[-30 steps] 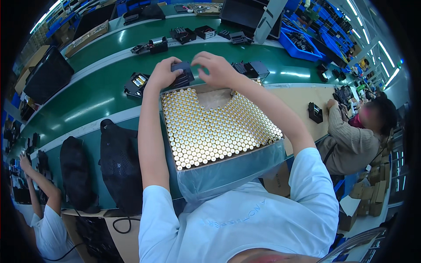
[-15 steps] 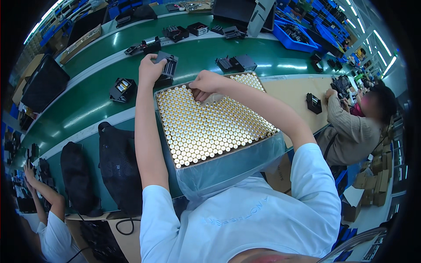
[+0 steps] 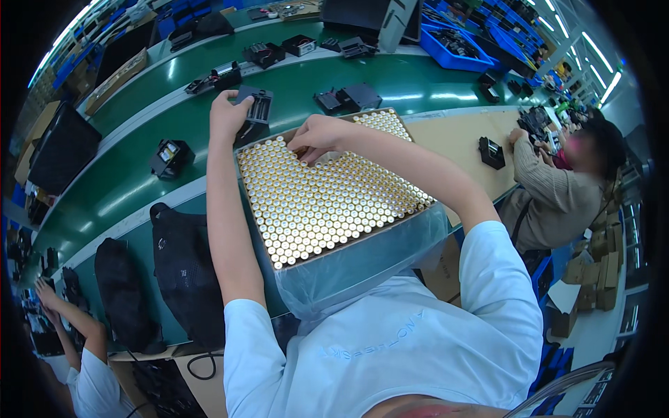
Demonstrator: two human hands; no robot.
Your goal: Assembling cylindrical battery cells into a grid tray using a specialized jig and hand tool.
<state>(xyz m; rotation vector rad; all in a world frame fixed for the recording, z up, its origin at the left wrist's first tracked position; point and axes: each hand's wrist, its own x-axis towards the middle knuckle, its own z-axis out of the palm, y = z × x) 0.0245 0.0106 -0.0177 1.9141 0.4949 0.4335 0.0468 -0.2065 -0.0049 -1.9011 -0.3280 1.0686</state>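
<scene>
My left hand point(image 3: 226, 120) is closed around the edge of a black plastic battery case point(image 3: 256, 111), whose slotted side faces up. It holds the case just past the far left corner of a large carton of batteries point(image 3: 313, 209). The batteries stand upright in packed rows with their ends showing, and clear plastic film point(image 3: 362, 261) hangs over the carton's near side. My right hand point(image 3: 319, 138) reaches across the carton, fingers curled down and pressed together on batteries at the edge of a gap in the far rows. Its fingertips are partly hidden.
Black battery cases point(image 3: 172, 159) and open housings point(image 3: 348, 97) lie on the green bench point(image 3: 139, 184). Two black bags point(image 3: 182, 272) rest left of my arm. A blue bin point(image 3: 454, 49) stands far right. A co-worker point(image 3: 557, 184) sits at the right, another person's arms point(image 3: 73, 317) show lower left.
The whole view has shifted slightly, so the bench and carton appear a little further left. Both hands stay in nearly the same places, the left still holding the battery case.
</scene>
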